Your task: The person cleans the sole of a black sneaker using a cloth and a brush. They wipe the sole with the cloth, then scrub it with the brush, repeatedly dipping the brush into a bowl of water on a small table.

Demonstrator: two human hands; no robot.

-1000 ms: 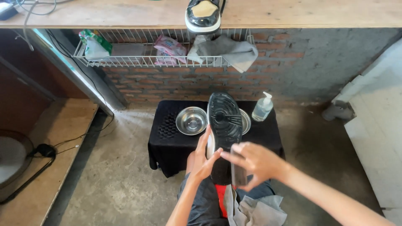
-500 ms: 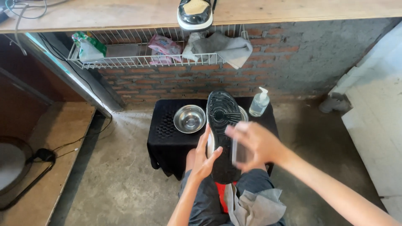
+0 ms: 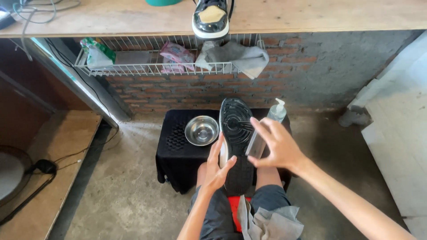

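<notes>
A sneaker (image 3: 236,133) is turned sole-up in front of me, its black ribbed sole facing the camera and the toe pointing away. My left hand (image 3: 218,166) supports its left edge with the fingers spread along the side. My right hand (image 3: 276,146) holds a small pale brush-like block (image 3: 256,144) against the sole's right side. The shoe sits above my knees, in front of a low black stool (image 3: 178,146).
On the stool stand a steel bowl (image 3: 201,130) and a clear pump bottle (image 3: 277,111). A wire shelf (image 3: 155,67) holds packets and a grey cloth (image 3: 235,55). A second sneaker (image 3: 210,18) rests on the wooden bench above. A grey cloth (image 3: 271,222) lies on my lap.
My right hand has shifted slightly up along the sole's right side with the block. The left hand has kept its hold on the shoe.
</notes>
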